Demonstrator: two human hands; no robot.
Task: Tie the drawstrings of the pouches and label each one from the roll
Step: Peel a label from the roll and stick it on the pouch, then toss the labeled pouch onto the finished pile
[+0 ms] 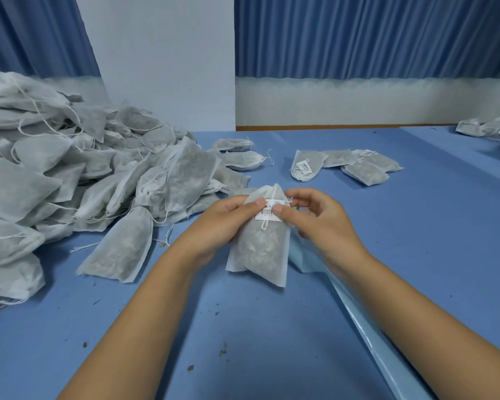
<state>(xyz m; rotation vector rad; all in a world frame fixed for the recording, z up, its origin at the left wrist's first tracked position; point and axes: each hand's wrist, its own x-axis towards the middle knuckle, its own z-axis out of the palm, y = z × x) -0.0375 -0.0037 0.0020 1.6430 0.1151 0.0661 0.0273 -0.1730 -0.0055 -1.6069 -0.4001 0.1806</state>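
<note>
I hold a white mesh pouch [259, 249] of dried herbs upright over the blue table, its drawstring neck gathered at the top. My left hand [228, 220] grips the pouch's upper left side, thumb on a white barcode label [268, 212] near the neck. My right hand [315, 217] pinches the label's right edge with thumb and forefinger. A pale blue strip of label backing [358, 313] from the roll trails from behind the pouch toward the lower right, under my right forearm. The roll itself is hidden.
A big heap of unlabelled pouches [70, 174] with loose strings fills the left side. Several labelled pouches [344, 166] lie at the back centre, more pouches at the far right edge [491, 129]. The blue table [243, 327] carries scattered herb crumbs.
</note>
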